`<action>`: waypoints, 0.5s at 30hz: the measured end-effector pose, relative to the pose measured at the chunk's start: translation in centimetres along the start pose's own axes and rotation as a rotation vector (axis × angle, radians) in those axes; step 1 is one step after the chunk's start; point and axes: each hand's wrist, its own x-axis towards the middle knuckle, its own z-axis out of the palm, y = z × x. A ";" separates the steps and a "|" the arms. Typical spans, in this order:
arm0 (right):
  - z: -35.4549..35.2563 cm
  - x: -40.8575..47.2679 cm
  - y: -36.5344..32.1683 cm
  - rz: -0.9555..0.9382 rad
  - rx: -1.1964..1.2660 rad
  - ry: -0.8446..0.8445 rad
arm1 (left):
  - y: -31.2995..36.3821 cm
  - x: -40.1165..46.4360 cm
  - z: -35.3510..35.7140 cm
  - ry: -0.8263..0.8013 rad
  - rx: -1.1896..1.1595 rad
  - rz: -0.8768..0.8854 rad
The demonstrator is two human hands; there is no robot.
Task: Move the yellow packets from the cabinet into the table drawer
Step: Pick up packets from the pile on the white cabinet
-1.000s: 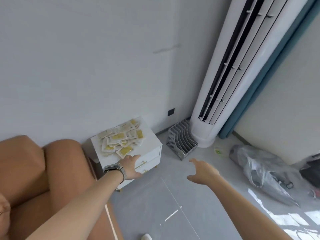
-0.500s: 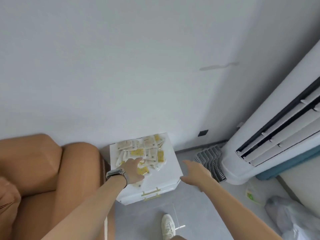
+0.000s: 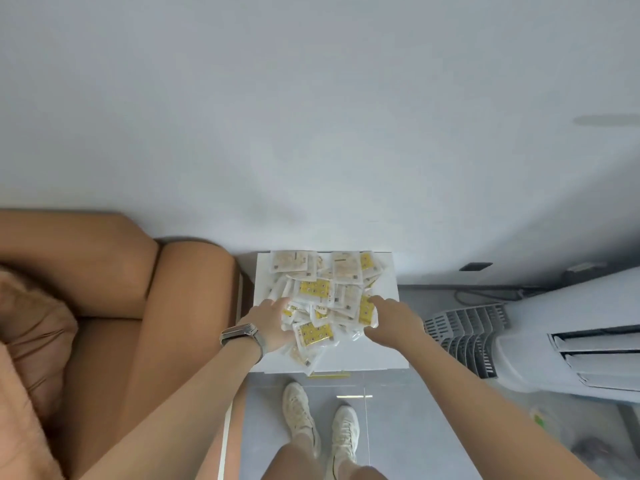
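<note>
A heap of several yellow and white packets (image 3: 323, 294) covers the top of a small white cabinet (image 3: 382, 351) against the wall. My left hand (image 3: 273, 322), with a watch on its wrist, lies on the left side of the heap with its fingers reaching into the packets. My right hand (image 3: 391, 318) touches the right side of the heap, fingers spread over a yellow packet (image 3: 365, 308). Neither hand visibly grips a packet. A gold drawer handle (image 3: 329, 375) shows just below the cabinet's front edge.
A tan sofa (image 3: 104, 306) stands directly left of the cabinet. A grey file rack (image 3: 467, 332) and a tall white air conditioner (image 3: 571, 341) stand on the right. My two white shoes (image 3: 320, 420) are on the grey floor in front of the cabinet.
I have stepped up to the cabinet and the view now looks straight down. Both hands moved forward onto the packet heap; the right hand was off to the cabinet's side before.
</note>
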 end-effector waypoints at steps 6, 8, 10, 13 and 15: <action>2.4 5.7 -2.6 0.014 0.042 -0.045 | -3.0 5.1 1.0 -0.014 -0.040 0.023; 3.4 7.5 -3.3 0.013 0.053 -0.061 | -3.6 6.5 1.9 0.004 -0.050 0.027; 4.7 9.0 -3.8 0.016 0.075 -0.075 | -4.1 7.6 3.0 0.019 -0.071 0.035; 6.8 10.9 -4.2 0.008 0.099 -0.085 | -4.9 9.3 4.8 0.014 -0.126 0.042; 7.9 12.3 -4.3 -0.016 0.090 -0.071 | -5.5 10.7 5.8 0.011 -0.150 0.031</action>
